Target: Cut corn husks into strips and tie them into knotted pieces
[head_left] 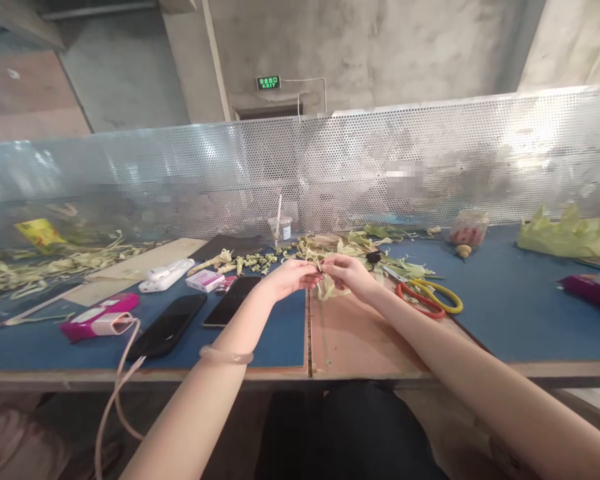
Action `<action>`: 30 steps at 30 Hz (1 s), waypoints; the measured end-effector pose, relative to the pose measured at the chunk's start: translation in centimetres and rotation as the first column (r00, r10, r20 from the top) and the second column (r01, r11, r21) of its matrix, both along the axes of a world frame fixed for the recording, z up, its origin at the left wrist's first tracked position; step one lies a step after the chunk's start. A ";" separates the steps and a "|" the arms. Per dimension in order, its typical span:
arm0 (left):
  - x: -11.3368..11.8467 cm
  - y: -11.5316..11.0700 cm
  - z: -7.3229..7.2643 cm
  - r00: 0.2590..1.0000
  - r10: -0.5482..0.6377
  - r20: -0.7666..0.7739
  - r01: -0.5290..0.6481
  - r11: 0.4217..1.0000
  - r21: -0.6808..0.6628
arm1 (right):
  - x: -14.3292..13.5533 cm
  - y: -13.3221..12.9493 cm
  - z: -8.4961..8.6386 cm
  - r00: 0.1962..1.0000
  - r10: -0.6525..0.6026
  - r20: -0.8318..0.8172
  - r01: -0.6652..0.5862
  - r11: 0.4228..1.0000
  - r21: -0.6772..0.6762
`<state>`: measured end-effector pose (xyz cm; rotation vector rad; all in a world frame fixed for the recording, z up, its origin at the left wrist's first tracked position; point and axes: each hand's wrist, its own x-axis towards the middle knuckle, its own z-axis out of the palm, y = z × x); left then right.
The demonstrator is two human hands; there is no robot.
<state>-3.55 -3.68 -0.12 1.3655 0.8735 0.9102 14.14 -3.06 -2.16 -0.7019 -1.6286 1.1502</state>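
Note:
My left hand (294, 277) and my right hand (349, 273) meet over the join in the table top, fingertips pinched close together. A thin pale-green leaf strip (325, 289) hangs from between them; a small dark bit shows at the fingertips, too small to name. Behind the hands lies a pile of pale dried leaf strips (380, 237). To the left of it are several small knotted green pieces (255, 261). Close to my right wrist lie scissors (457, 307) with red and yellow loop handles.
A black phone (170, 327), a dark tablet-like slab (233, 303), a white device (167, 275), a magenta pack (100, 317) and a cable (111, 400) lie left. A plastic cup (281, 230) stands behind, before a perforated metal screen (360, 167). A yellow-green bag (565, 233) sits right.

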 end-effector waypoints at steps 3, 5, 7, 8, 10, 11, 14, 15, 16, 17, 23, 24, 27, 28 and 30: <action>0.1 -0.1 0.1 0.999 0.014 -0.031 -0.014 1.000 0.009 | -0.2 -0.1 -0.1 0.999 0.002 -0.041 -0.002 1.000 -0.005; 0.1 -0.1 0.1 0.998 0.033 -0.056 -0.031 0.999 0.022 | -0.2 -0.1 -0.1 0.998 -0.001 -0.057 0.000 1.000 -0.012; 0.2 -0.2 0.2 0.995 0.059 -0.076 -0.057 0.998 0.037 | -0.2 -0.1 0.0 0.998 -0.018 -0.067 0.016 1.000 -0.017; 0.2 -0.3 0.2 0.994 0.073 -0.084 -0.070 0.997 0.046 | -0.3 -0.2 0.0 0.997 -0.030 -0.072 0.028 0.999 -0.022; 0.3 -0.3 0.2 0.989 0.100 -0.108 -0.092 0.993 0.068 | -0.3 -0.1 0.0 0.996 -0.044 -0.078 0.041 0.998 -0.040; 0.4 -0.3 0.2 0.986 0.111 -0.124 -0.102 0.991 0.081 | -0.3 -0.1 0.0 0.996 -0.049 -0.079 0.045 0.998 -0.051; 0.5 -0.3 0.3 0.972 0.153 -0.177 -0.132 0.984 0.123 | -0.4 0.0 0.0 0.995 -0.067 -0.078 0.061 0.995 -0.074; 0.5 -0.2 0.3 0.966 0.167 -0.195 -0.142 0.980 0.136 | -0.4 0.1 -0.1 0.994 -0.079 -0.079 0.073 0.994 -0.077; 0.6 -0.2 0.3 0.960 0.179 -0.215 -0.149 0.978 0.149 | -0.4 0.2 -0.1 0.992 -0.093 -0.083 0.087 0.993 -0.079; 0.6 -0.2 0.3 0.954 0.185 -0.235 -0.149 0.975 0.162 | -0.4 0.3 -0.2 0.990 -0.106 -0.088 0.099 0.992 -0.080; 0.6 0.1 0.1 0.891 0.205 -0.404 -0.111 0.963 0.245 | -0.7 0.4 -0.2 0.987 -0.138 -0.080 0.130 0.987 -0.095; 0.5 0.1 0.1 0.873 0.218 -0.435 -0.107 0.958 0.264 | -0.7 0.4 -0.2 0.986 -0.143 -0.084 0.135 0.986 -0.097; 0.5 0.1 0.0 0.833 0.234 -0.501 -0.092 0.952 0.292 | -0.7 0.3 0.0 0.981 -0.162 -0.106 0.152 0.983 -0.102; 0.5 0.0 0.0 0.827 0.228 -0.515 -0.084 0.954 0.286 | -0.7 0.3 0.0 0.979 -0.170 -0.110 0.159 0.982 -0.102; 0.5 0.0 0.0 0.820 0.208 -0.533 -0.071 0.961 0.266 | -0.7 0.4 0.0 0.977 -0.183 -0.108 0.173 0.980 -0.101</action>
